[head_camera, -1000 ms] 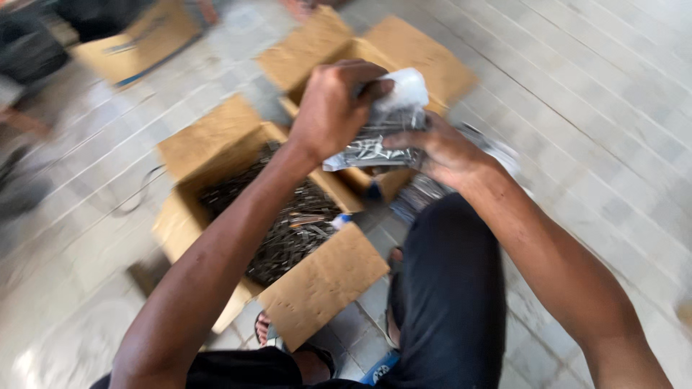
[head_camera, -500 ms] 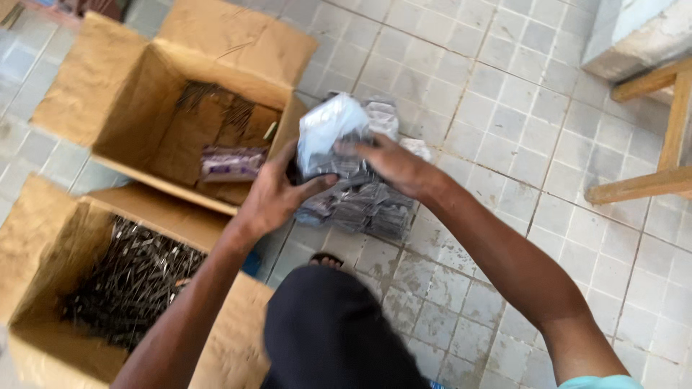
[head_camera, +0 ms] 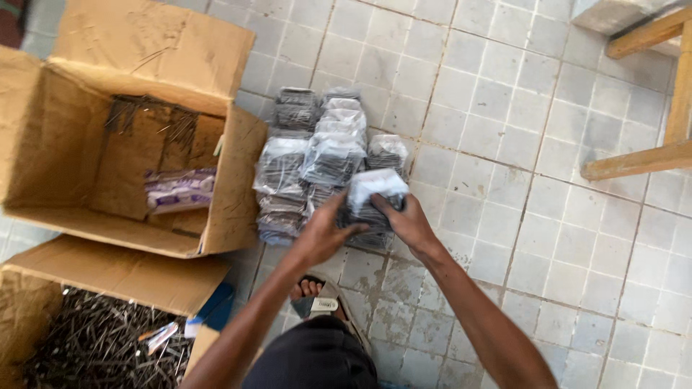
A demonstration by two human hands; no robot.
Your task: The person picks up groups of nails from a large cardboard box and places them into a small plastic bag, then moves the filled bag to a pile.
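I have just one view, from the camera on the person's head, looking steeply down past the forearms onto the tiled floor (head_camera: pixel 548 238). It sits close: the left hand (head_camera: pixel 324 234) and right hand (head_camera: pixel 407 220) meet near the frame's middle over a pile of plastic packets (head_camera: pixel 324 151). An open cardboard box (head_camera: pixel 108 137) fills the upper left, another box of nails (head_camera: pixel 94 346) the lower left corner, a wooden frame (head_camera: pixel 649 155) the upper right

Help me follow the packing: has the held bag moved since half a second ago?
Yes. The bag, gripped by left hand and right hand, has come down onto the pile on the floor; earlier it was raised above it.
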